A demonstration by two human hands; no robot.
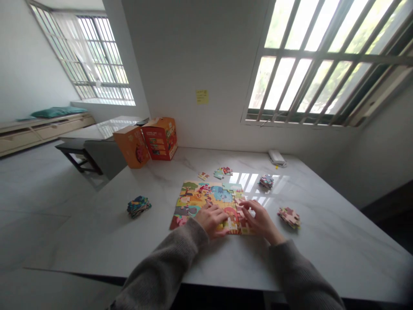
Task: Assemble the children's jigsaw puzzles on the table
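Note:
A farm-scene jigsaw puzzle [193,206] lies largely joined on the marble-patterned table, its right-hand column set slightly apart by a visible seam. My left hand [212,218] rests palm down over its lower middle, fingers stretched and covering part of the picture. At the right edge, my right hand [260,218] touches the right-hand puzzle pieces [240,196] with its fingertips, fingers bent and apart. Just beyond the puzzle's top edge lie a few loose puzzle pieces [218,173]. To the right of my right hand sits a pile of pinkish puzzle pieces [289,217].
Other stacks of pieces stand on the table: a dark blue-green stack [138,206] at left and a mixed stack [266,181] at back right. Behind are an orange-red puzzle box [160,140], an orange box part [132,146] and a white device [276,158] near the wall.

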